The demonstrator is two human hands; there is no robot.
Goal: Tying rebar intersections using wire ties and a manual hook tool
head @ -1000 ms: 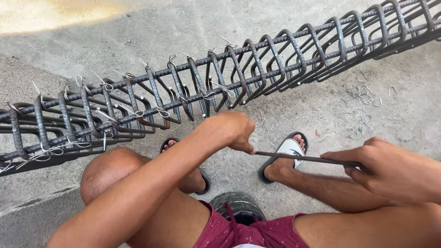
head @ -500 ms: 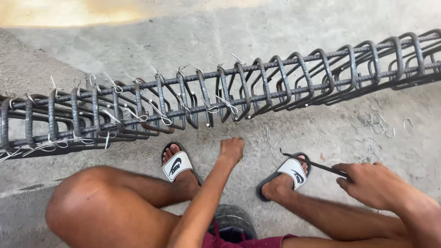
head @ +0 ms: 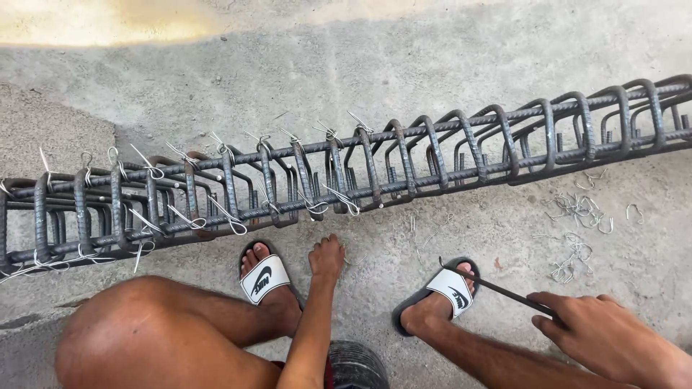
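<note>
I see left hand (head: 326, 258) fingers together, down at loose wire (head: 355, 259) on concrete — beside rebar cage (head: 346, 180) | right hand (head: 602, 333) clamped on hooked tool (head: 497, 288)

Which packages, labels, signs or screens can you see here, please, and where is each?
No packages, signs or screens.
Left slide sandal: by the left hand, white strap with a dark curved logo mark.
Right slide sandal: under the thin rod in the right hand, the same white strap and mark.

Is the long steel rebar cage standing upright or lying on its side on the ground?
Lying down. The rebar cage stretches horizontally across the concrete floor, its long bars running left to right, in front of the person's feet.
</note>
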